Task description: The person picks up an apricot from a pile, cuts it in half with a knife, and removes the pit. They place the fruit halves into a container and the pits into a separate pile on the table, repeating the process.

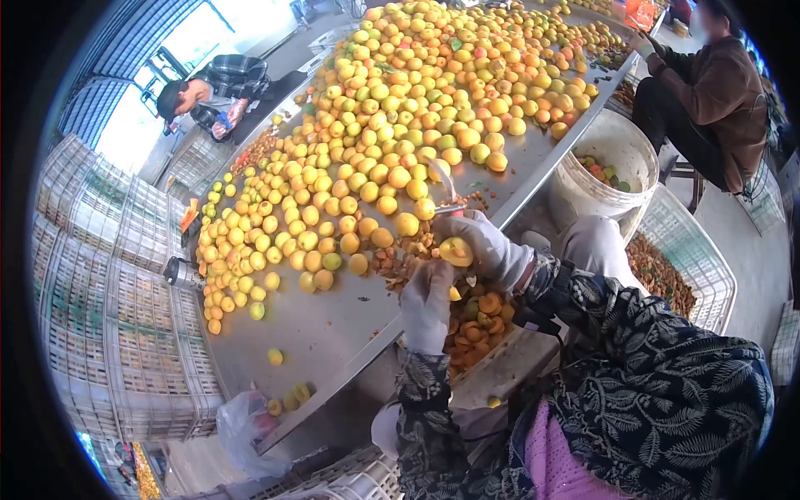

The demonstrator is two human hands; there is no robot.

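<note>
My right hand [493,248], in a pale glove, is closed around a small knife [450,208] whose thin metal part sticks out past the fingers. Against the same hand's fingers rests a cut apricot [456,252], its flat face turned up. My left hand [427,304], also gloved, is just below and left with bent, closed fingers; whatever is in them is hidden. Apricot pits [388,265] lie in a heap on the metal table beside both hands. Under the hands, at the table edge, apricot halves [473,329] fill a container.
A large pile of whole apricots [400,108] covers much of the metal table [333,333]. To the right stand a white bucket [575,187] and a crate of pits [658,267]. Stacked plastic crates [117,317] line the left. Two other people sit at the table.
</note>
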